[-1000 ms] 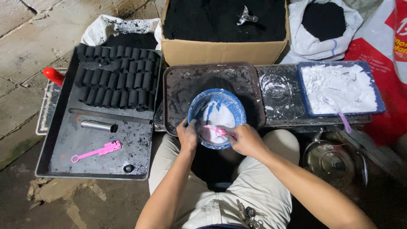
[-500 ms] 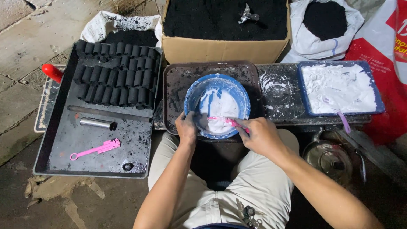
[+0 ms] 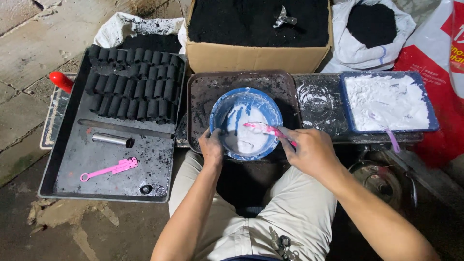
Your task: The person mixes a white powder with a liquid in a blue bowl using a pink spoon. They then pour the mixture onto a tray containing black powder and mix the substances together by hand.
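A blue bowl (image 3: 270, 108) smeared with white paste sits on a dark metal tray (image 3: 203, 92) in front of me. My left hand (image 3: 211, 147) grips the bowl's near left rim. My right hand (image 3: 309, 152) holds a pink spoon (image 3: 263, 128), its paste-coated tip lying inside the bowl. Both hands are dusted with white and black.
Left: a large black tray (image 3: 72, 164) with rows of black cylinders (image 3: 135, 87), a metal tube (image 3: 112, 140) and a pink scoop (image 3: 111, 169). Behind: a cardboard box of black powder (image 3: 256, 24) and a white sack (image 3: 372, 29). Right: a blue tray of white powder (image 3: 386, 99).
The bowl has tipped back from facing me toward level. My right hand with the spoon has swung from the bowl's middle to its right side.
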